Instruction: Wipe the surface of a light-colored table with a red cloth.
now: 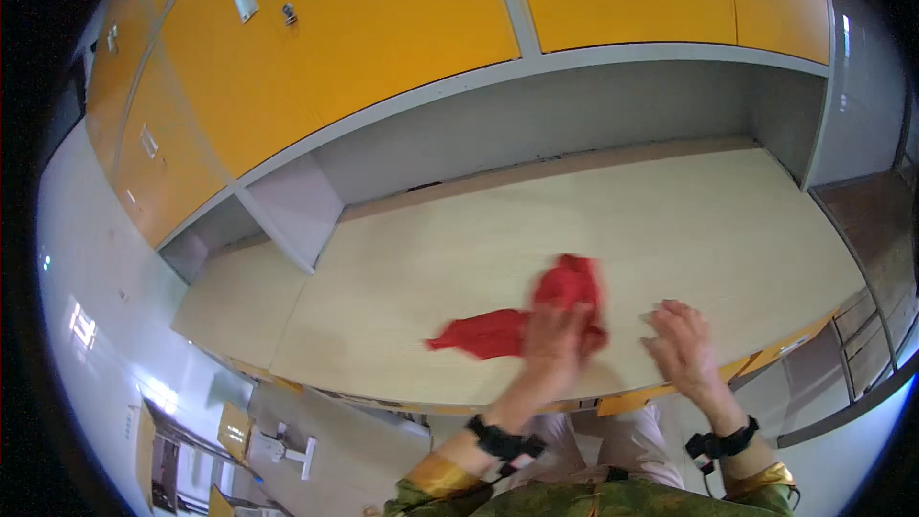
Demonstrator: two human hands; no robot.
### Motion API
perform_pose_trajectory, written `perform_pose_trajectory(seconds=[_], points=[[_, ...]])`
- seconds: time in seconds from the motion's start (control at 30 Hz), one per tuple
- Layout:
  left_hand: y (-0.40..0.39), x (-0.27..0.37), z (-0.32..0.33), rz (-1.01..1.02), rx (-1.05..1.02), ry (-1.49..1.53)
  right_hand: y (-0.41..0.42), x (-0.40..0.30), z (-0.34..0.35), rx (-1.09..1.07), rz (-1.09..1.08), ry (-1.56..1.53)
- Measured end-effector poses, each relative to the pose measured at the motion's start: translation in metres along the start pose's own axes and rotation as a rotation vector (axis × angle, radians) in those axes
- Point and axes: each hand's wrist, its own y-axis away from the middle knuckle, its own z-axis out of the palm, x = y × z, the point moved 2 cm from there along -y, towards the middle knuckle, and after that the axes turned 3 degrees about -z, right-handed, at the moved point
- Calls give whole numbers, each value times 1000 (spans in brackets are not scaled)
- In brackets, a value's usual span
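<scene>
A crumpled red cloth (492,332) lies on the pale wood-look desktop (402,266), in front of me. My left hand (556,337) presses on its bunched right part, and a loose end of the cloth spreads to the left. Motion blurs this hand, and its fingertips lie against the cloth. To the right, apart from the cloth, my right hand (680,345) is raised near the front edge with its fingers apart and nothing in them. Both wrists wear black straps with small devices.
Yellow cabinet doors (402,21) hang above the grey back panel (560,111). A white divider (287,215) stands at the left of the desktop. Metal framing (861,273) is at the right. Below left, a chair or stand (287,445) is on the floor.
</scene>
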Motion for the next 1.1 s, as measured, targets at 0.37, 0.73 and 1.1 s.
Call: perform_pose_trajectory(seconds=[0.37, 0.73, 1.1], points=[[30, -38, -61, -240, 31, 576, 7, 15, 0, -294, -150, 334], [59, -92, -85, -616, 417, 1589, -14, 22, 1, -337, -129, 410], [61, -98, -86, -646, 389, 1633, -13, 92, -66, -172, 288, 390]])
